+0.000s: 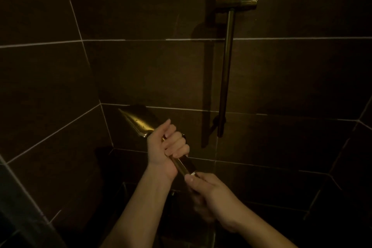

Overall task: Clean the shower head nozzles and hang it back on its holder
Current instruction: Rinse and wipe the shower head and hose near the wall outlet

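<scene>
One brass-coloured shower head [138, 122] sits low and left of centre in the dim shower corner, held in both hands. Its long axis runs on a diagonal: the flat, wide head end points toward 10 o'clock, up at the tiled corner, and the handle runs down toward 4 o'clock. Water drops glint on the head's upper surface; the nozzle face cannot be seen from here.

The left hand [168, 147] is closed in a full fist around the upper handle, just below where the head widens, thumb up along the metal. The right hand [209, 191] is at 5 o'clock from it, fingers curled tight around the lower end of the handle; whatever lies below that grip is lost in shadow.

At 1 o'clock from the hands, well apart from them, one vertical slide rail [226, 70] stands against the dark wall tiles [141, 70]. One brass holder [236, 3] clamps it near the top, with nothing hanging in it.

No brand, label or writing can be read on anything.
</scene>
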Demonstrator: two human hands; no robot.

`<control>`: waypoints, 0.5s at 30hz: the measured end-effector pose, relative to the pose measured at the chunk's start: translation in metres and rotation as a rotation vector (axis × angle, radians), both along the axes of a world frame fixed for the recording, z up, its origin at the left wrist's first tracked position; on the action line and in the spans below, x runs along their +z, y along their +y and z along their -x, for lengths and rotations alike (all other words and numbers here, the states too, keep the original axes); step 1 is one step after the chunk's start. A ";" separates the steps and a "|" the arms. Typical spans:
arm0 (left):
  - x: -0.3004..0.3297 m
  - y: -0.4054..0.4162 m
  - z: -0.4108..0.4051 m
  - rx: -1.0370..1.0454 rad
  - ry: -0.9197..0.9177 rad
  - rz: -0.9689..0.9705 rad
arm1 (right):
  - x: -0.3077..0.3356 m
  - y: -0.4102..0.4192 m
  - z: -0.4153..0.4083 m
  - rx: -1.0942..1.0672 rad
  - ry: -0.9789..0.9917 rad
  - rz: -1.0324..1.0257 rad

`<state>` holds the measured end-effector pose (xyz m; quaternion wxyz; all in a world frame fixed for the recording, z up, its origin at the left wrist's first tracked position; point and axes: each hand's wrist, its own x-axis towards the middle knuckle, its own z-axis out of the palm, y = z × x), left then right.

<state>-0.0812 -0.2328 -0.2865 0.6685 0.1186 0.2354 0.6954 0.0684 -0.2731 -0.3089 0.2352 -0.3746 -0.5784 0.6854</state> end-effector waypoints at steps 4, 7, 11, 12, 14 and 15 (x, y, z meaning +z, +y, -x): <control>0.007 -0.001 -0.009 0.107 0.345 0.222 | -0.004 -0.003 0.004 -0.134 -0.299 -0.368; 0.006 -0.003 -0.017 0.215 0.412 0.270 | -0.008 0.000 0.005 -0.171 -0.499 -0.512; 0.004 -0.006 -0.030 0.359 0.345 0.329 | -0.016 0.005 0.009 -0.191 -0.694 -0.597; 0.002 -0.006 -0.033 0.396 0.347 0.325 | -0.019 0.006 0.010 -0.212 -0.706 -0.617; 0.002 -0.007 -0.037 0.450 0.358 0.294 | -0.022 0.005 0.015 -0.245 -0.653 -0.602; 0.003 -0.007 -0.039 0.459 0.356 0.267 | -0.024 0.005 0.017 -0.258 -0.614 -0.591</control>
